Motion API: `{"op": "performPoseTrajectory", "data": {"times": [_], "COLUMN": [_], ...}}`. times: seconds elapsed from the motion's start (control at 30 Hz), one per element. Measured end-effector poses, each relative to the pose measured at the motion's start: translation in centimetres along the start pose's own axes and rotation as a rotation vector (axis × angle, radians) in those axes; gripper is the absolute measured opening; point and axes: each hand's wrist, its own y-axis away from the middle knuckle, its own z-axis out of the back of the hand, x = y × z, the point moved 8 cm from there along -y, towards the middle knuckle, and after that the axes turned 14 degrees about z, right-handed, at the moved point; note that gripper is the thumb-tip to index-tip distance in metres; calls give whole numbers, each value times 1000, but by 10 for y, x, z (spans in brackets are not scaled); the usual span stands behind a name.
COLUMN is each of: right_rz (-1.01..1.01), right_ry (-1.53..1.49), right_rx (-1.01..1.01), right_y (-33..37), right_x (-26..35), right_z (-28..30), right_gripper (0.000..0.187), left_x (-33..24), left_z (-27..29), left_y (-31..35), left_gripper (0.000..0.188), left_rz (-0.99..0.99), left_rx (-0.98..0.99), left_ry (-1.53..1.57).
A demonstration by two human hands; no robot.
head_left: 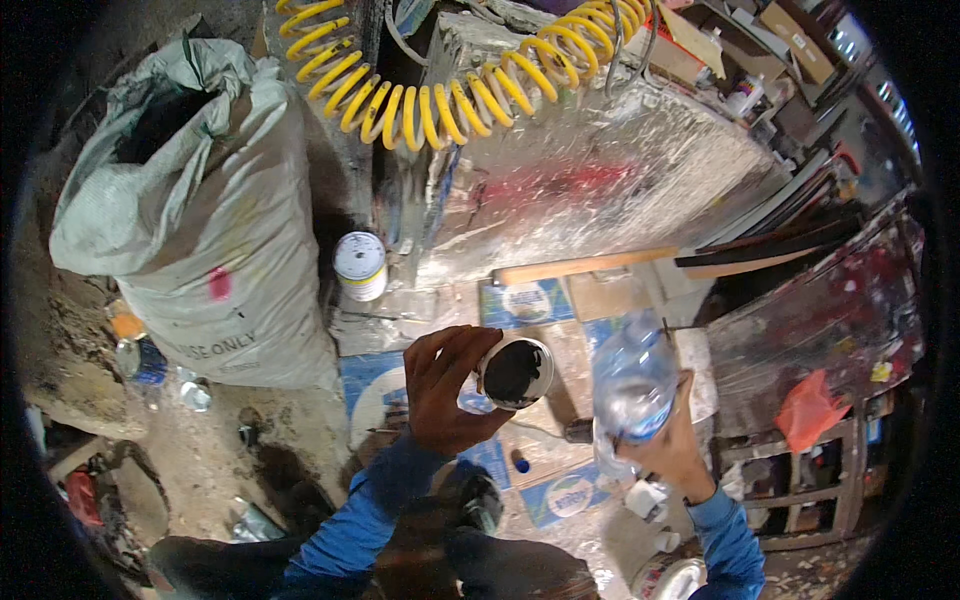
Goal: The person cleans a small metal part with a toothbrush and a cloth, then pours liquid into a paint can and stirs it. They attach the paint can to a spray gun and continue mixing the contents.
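My left hand (445,395) grips a small white cup (548,368) between thumb and fingers. The cup's mouth faces up, showing dark grey or black matter inside and smeared around its wall. Right of it, my right hand (675,452) is wrapped around a clear plastic bottle (632,375) with a blue label. The bottle stands apart from the cup and looks slightly blurred. Below the cup, a small blue cap (521,466) lies on the flattened cardboard (570,495). A dark cylindrical piece (579,431) with a thin cord or handle lies between my hands.
A tall white woven sack (240,250) stands at left, beside a white paint can (361,265). A yellow coiled hose (420,118) hangs across the top. Behind the cardboard rests a wooden strip (590,265) against a paint-stained block (560,180). A red plastic bag (812,410) is at right.
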Motion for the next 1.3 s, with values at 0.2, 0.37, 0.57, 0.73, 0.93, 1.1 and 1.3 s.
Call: {"op": "performPoseTrajectory", "data": {"times": [0.2,0.37,0.57,0.73,0.93,1.1,1.3], "right_rz": [-4,52,89,29,50,7,47], "right_ry": [-442,-667,-340,-298,-341,-391,-303], "right_rx": [-464,-686,-734,-579,-485,-361,-473], "right_y": [-49,-123,-165,-186,-176,-170,-127], "right_x": [-69,-138,-161,-168,-165,-178,-150], "right_z": [-67,-159,-214,-233,-231,-236,-180], "right_gripper": [84,80,83,90,93,103,77], "left_x": [24,51,84,103,134,144,127], "left_z": [11,11,11,12,17,15,16], "left_y": [7,14,16,16,26,33,29], "left_gripper": [83,75,72,76,78,78,75], "left_rz": [95,195,328,305,444,510,408], "left_rx": [-21,-29,-9,-7,-62,-119,-73], "left_ry": [-58,-207,-232,-294,-117,0,-112]}}
